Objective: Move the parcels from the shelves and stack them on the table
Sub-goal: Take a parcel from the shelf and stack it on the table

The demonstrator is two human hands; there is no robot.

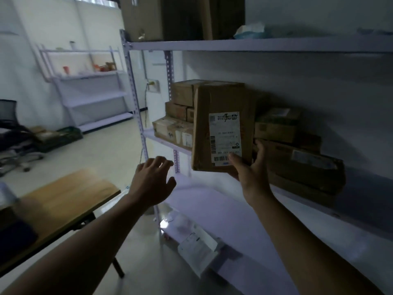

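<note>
My right hand [249, 169] grips the lower right corner of a brown cardboard parcel [221, 107] with a white shipping label, held upright in front of the middle shelf [319, 206]. My left hand [152, 182] is open, fingers spread, just left of and below the parcel, not touching it. More brown parcels are stacked on the shelf behind: a pile at the left [176, 116] and a pile at the right [297, 150]. The wooden table [63, 199] is at the lower left.
The white metal shelving unit fills the right side; its upright post [136, 103] stands between shelf and table. Large boxes [161, 18] sit on the top shelf. White packets [197, 243] lie on a lower shelf. An office chair [12, 133] and another rack [89, 86] stand farther left.
</note>
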